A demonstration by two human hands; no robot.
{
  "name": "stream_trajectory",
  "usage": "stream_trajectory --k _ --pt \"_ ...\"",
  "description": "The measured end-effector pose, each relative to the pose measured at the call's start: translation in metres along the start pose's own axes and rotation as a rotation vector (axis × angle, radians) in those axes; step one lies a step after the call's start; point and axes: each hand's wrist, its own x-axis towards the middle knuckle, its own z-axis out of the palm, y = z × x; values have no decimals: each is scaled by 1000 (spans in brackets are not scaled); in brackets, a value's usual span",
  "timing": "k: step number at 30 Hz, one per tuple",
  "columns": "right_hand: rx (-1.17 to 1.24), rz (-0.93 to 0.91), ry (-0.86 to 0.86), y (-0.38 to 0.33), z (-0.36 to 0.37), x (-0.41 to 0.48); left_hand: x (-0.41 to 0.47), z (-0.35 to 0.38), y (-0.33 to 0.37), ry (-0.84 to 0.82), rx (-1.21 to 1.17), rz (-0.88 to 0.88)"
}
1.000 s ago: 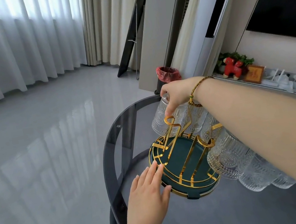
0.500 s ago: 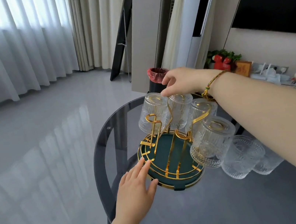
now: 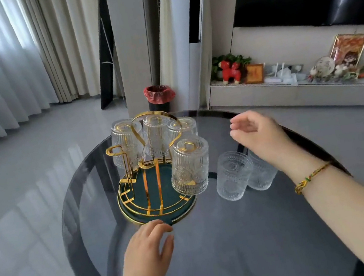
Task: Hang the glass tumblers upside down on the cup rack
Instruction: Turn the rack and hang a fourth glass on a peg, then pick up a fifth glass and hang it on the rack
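Gold wire cup rack with round dark-green base (image 3: 154,190) sits on the round smoked-glass worktop (image 3: 218,251), toward its far left side. Left of the rack's centre post: one bare gold peg with a loop top (image 3: 116,151), nothing on it. Four ribbed clear glass tumblers hang upside down on the rack: far-left tumbler (image 3: 125,146), middle-rear tumbler (image 3: 155,135), right-rear tumbler (image 3: 182,125), and front-right tumbler (image 3: 190,167), largest in view. The rear three overlap each other and the gold handle loop, so their rims are hard to separate. Left hand (image 3: 146,250) is just in front of the rack base, palm down, fingers (image 3: 159,225) spread and loose, tips at the base rim; contact can't be confirmed, nothing gripped. Right of the rack, two more ribbed tumblers stand upright on the worktop: near upright tumbler (image 3: 232,175), and a second tumbler (image 3: 261,173) behind it, partly hidden by the right wrist. Right hand (image 3: 259,135) hovers above those two, fingers half-curled and open, empty. Woven bracelet (image 3: 311,175) on that wrist. Right forearm cut off by frame edge.
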Motion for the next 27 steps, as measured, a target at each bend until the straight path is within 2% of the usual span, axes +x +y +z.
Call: stream_trajectory --k 3,5,10,15,19,27 --pt "75 56 134 43 8 -32 3 22 24 -102 -53 24" --pt "78 104 193 70 19 -53 6 32 32 -143 41 80" --pt "58 265 159 117 48 -81 7 39 28 -256 124 70" --pt "-10 353 122 127 72 -72 6 41 27 -276 138 60" --pt "-108 374 212 124 85 -58 7 41 26 -284 134 48" --pt "-58 479 332 123 98 -42 8 42 24 -283 111 32"
